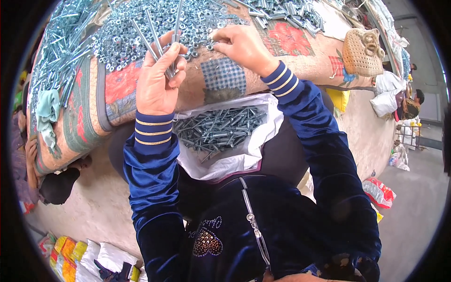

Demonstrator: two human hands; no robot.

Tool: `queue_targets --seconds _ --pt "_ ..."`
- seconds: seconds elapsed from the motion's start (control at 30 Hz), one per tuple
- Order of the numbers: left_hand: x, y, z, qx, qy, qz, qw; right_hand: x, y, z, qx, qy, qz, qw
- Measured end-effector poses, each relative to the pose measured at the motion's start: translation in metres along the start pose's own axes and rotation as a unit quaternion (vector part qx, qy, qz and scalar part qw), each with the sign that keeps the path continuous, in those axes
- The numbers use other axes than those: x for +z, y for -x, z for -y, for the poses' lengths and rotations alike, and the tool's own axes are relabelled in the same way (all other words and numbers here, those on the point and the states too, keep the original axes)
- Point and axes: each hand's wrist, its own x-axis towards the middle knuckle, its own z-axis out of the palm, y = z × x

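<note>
Fingers of the left hand grasp several rods over the tabletop; the right hand curls beside the nuts, whether around one I cannot tell. Bolts lie in a sack beside the tabletop.

Held metal rods smooth, glossy; nuts shiny metal; cover matt cloth; sack crinkled plastic; sleeves lustrous, velvety.

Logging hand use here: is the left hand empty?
No, the left hand is holding several long, slim metal rods that fan outward.
</note>
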Motion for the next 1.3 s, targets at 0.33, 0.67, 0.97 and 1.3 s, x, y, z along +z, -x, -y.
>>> queue_targets --seconds 0.33,0.67,0.97,1.3 --pt "0.000 0.001 0.002 -0.067 -0.029 -0.038 0.997 -0.001 -0.008 -0.004 0.054 -0.042 -0.043 0.997" --pt "0.014 0.010 0.011 -0.144 -0.115 -0.025 0.983 -0.045 -0.013 0.012 0.167 -0.526 -0.077 0.831" --pt "0.012 0.007 0.015 -0.169 0.001 0.031 0.985 -0.039 -0.016 0.021 -0.110 0.009 -0.236 0.965" --pt "0.004 0.006 0.012 -0.086 -0.028 -0.038 0.995 -0.004 -0.008 -0.023 -0.014 0.233 -0.087 0.968"
